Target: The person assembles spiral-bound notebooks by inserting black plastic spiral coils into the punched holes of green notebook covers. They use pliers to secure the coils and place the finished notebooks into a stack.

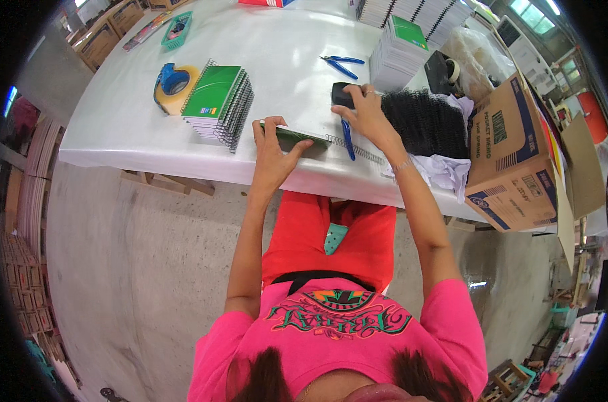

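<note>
My left hand [277,144] grips a small green-covered notebook [302,139], thumb on the near side and fingers over the far edge. From the notebook's right end a dark spiral wire [361,153] runs along the table's front edge. Fingers and thumb of my right hand [367,114] are bent around a small black block [343,95]; its kind is unclear. Just below that hand lies a blue-handled tool [347,139], partly covered. To the right is a heap of black spiral wires [428,124] on white paper.
Left on the table [123,127] stand a stack of green spiral notebooks [213,100] and a tape roll in a blue dispenser [175,84]. Farther back are blue-handled pliers [342,65] and stacked notebooks [398,57]. An open cardboard box [511,154] stands right.
</note>
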Demonstrator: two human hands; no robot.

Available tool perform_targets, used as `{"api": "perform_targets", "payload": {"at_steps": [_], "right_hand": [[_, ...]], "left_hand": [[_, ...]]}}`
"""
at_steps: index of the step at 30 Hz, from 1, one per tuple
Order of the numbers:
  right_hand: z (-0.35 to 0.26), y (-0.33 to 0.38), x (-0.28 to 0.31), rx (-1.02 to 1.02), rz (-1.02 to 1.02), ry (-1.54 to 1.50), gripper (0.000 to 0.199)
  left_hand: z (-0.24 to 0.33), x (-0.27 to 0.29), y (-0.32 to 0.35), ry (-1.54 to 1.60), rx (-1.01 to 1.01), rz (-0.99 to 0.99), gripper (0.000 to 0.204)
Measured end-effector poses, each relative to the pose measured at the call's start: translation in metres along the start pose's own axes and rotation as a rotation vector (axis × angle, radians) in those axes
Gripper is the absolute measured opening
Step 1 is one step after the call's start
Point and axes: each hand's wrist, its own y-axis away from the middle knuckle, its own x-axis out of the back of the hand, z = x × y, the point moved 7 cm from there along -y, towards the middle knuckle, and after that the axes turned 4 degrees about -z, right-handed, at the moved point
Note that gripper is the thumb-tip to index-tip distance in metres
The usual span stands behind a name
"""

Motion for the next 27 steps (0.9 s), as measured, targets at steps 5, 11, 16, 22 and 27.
{"api": "perform_targets", "payload": {"at_steps": [5, 11, 16, 22, 27], "right_hand": [[0.056, -0.021, -0.031, -0.135, -0.142, 0.007, 0.06], [-0.001, 0.005, -0.005, -0.295, -0.555, -1.566, 0.032], [-0.015, 0.026, 0.008, -0.05, -0.775, -0.697, 0.026], [-0.017, 0.027, 0.012, -0.12, -0.62, -0.804, 0.027], [-0.03, 0.036, 0.015, -0.087, -0.614, -0.81, 0.02]], "left_hand": [[0.0, -0.003, -0.012, -0.017, -0.134, -0.037, 0.065], [-0.019, 0.004, -0.024, 0.054, -0.11, -0.063, 0.075], [-0.018, 0.001, -0.028, 0.041, -0.155, -0.059, 0.077], [-0.019, -0.001, -0.028, 0.056, -0.166, -0.071, 0.075], [-0.021, -0.001, -0.029, 0.057, -0.195, -0.098, 0.077]]}}
